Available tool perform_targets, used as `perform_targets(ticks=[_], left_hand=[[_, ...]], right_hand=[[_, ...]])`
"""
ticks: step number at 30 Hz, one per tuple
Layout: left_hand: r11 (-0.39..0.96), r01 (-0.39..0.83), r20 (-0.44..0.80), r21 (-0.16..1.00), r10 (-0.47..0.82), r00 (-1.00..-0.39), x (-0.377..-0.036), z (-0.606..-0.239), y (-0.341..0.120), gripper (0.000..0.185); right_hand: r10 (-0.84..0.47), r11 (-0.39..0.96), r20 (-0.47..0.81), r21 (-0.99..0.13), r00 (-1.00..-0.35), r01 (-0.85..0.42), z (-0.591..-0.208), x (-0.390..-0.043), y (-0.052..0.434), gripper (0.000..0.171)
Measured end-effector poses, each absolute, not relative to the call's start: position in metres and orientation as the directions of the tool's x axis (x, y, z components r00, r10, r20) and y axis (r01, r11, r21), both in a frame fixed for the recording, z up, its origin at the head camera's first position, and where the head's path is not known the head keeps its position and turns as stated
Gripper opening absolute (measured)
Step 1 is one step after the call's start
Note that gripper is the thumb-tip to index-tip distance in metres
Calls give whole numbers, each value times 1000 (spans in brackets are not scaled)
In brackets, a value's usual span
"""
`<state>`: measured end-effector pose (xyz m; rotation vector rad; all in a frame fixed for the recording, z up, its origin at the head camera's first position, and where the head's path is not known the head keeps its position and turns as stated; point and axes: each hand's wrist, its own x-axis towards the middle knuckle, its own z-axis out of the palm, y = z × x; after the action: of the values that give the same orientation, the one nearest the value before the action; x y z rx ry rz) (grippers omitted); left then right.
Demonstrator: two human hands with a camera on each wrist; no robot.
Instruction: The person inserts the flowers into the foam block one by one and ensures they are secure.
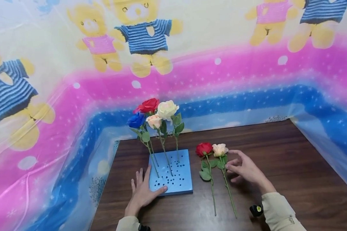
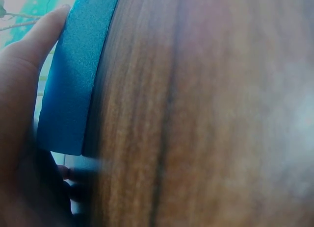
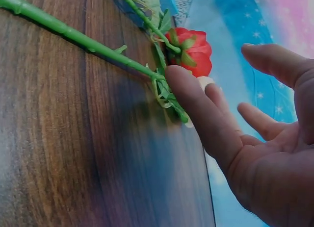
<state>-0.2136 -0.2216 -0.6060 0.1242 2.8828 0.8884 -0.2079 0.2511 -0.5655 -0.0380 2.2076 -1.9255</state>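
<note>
My left hand (image 1: 143, 192) rests at the left front corner of a blue foam block (image 1: 177, 173), its thumb lying along the front edge and its fingers spread down the left side. Several artificial roses stand upright in the block: a blue one (image 1: 136, 120), a red one (image 1: 149, 105), a cream one (image 1: 167, 109) and a small peach one (image 1: 154, 121). To the right, a red rose (image 1: 203, 149) and a peach rose (image 1: 220, 149) lie on the table. Fingers loosely bent and apart, my right hand (image 1: 245, 170) hovers beside the peach rose's leaves and upper stem.
The dark wooden table (image 1: 300, 166) meets a printed bear cloth (image 1: 214, 77) behind and on both sides. Many small holes dot the block's top. A black wrist device (image 1: 256, 210) sits by the right sleeve.
</note>
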Motion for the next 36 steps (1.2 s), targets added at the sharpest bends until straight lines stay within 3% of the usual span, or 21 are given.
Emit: perform_targets(ticks=[21, 36], left_hand=[[823, 34, -104, 566, 112, -988, -213, -607, -221, 131], [825, 30, -110, 565, 112, -988, -212, -603, -220, 130]], right_hand=[[-261, 288, -303, -931, -916, 226, -579, -198, 245, 65], [-105, 471, -338, -845, -935, 253, -581, -194, 225, 82]])
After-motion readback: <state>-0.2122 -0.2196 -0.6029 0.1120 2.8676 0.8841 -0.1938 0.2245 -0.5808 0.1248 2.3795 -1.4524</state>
